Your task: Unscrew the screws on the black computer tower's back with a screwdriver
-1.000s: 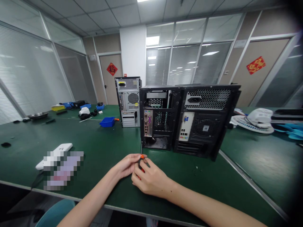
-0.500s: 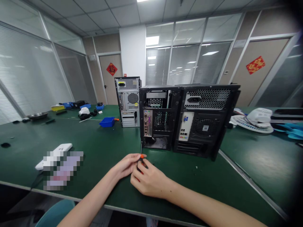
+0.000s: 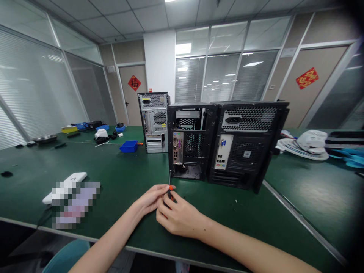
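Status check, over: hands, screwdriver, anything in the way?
Left hand on the screwdriver by its orange end; right hand around the handle. Shaft pointing at lower left corner of middle computer case, contact unclear. Nothing visible blocking the shaft.

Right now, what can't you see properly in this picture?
All in the head view:
Screwdriver handle: partly hidden by the right hand.
Screwdriver tip: too small to tell whether it meets a screw on the middle computer case.
Pale thing by the white device: blurred by pixel blocks.
Teal curved thing: cut off by the bottom edge.
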The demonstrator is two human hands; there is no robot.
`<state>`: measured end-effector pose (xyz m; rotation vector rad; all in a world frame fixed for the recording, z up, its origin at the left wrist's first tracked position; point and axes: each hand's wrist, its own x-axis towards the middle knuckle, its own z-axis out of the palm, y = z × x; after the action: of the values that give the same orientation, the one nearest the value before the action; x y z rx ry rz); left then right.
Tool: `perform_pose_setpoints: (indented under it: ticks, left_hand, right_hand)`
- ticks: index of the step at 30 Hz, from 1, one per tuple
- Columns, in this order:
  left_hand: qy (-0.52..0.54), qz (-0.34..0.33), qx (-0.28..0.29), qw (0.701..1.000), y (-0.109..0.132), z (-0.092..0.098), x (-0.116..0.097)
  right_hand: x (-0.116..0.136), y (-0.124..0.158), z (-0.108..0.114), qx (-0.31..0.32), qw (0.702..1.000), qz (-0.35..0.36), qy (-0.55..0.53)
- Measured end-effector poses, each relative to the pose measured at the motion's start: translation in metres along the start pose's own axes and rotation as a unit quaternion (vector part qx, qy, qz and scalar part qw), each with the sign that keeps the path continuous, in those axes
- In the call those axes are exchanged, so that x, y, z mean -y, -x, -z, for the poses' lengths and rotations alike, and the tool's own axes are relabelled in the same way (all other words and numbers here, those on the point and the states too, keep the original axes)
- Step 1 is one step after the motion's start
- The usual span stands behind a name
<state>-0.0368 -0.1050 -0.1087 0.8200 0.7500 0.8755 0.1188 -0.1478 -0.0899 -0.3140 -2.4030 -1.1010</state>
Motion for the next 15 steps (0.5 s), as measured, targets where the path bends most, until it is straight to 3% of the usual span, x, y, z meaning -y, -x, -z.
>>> perform_pose_setpoints:
  ticks: [15]
  left_hand:
    - [0.037, 0.002, -0.001, 0.999, -0.0001, -0.001, -0.0009]
  right_hand:
    - [0.003, 0.0009, -0.003, -0.024, 0.999, -0.037, 0.014]
